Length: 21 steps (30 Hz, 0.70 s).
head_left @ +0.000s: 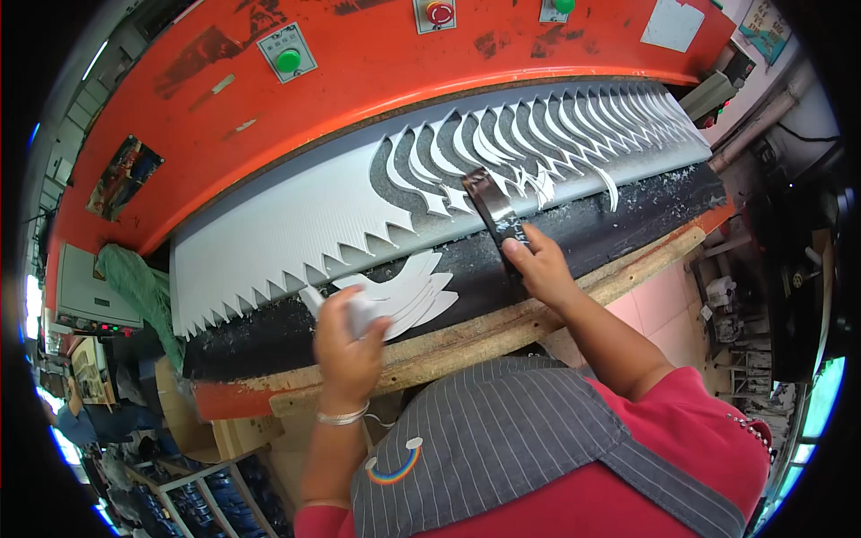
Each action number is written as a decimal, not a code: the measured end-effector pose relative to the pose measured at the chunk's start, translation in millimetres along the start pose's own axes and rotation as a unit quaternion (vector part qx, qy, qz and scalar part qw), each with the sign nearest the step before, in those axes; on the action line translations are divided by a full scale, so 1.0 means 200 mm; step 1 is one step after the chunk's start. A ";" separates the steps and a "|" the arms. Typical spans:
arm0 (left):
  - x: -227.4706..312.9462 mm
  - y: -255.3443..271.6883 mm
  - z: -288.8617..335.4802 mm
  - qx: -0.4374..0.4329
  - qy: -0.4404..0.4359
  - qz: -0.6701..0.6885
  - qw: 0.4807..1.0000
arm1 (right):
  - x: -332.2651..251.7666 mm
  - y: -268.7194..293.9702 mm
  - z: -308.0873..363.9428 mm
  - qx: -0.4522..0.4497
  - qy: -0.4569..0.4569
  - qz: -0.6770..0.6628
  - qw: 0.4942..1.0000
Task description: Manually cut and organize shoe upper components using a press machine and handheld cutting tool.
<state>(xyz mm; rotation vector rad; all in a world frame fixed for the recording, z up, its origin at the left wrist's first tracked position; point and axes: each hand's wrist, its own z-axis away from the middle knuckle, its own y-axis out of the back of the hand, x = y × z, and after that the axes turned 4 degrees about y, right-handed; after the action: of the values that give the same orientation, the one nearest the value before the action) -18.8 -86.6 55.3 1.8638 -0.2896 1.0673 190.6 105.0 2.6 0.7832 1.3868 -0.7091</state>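
My right hand (543,270) grips the near end of a dark, curved metal cutting die (491,204). The die's far end reaches over the near edge of a white ribbed sheet (278,242), beside a row of curved cut-outs. In my left hand (348,351), slightly blurred, is a small white cut piece (361,316), its fingers closed round it. Just right of that hand, a fanned stack of curved white cut pieces (414,294) lies on the black ledge (466,262). Thin white offcut strips (544,186) stick up near the die.
Behind the sheet rises an orange press beam (359,63) with a green button (288,60) and a red button (439,13). A worn wooden rail (430,368) runs along the near edge. Green netting (139,287) and a grey control box (94,291) are at left. Another person's arm (73,399) shows far left.
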 end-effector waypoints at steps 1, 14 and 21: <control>-0.04 -0.06 -0.03 0.000 -0.001 0.001 1.000 | 0.02 0.05 0.01 0.013 0.011 0.071 0.997; -0.21 -0.22 -0.13 -0.278 -0.017 -0.305 0.911 | 0.10 0.12 0.09 -0.035 -0.017 0.219 0.975; -0.24 -0.17 -0.08 -0.305 -0.034 -0.257 0.917 | 0.06 0.15 -0.03 -0.242 -0.022 0.305 0.921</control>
<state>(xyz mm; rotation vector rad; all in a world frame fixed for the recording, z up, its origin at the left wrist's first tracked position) -36.0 -67.1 -0.3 1.2996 -0.1342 0.4707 212.8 127.7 -8.4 0.7337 1.1153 0.1063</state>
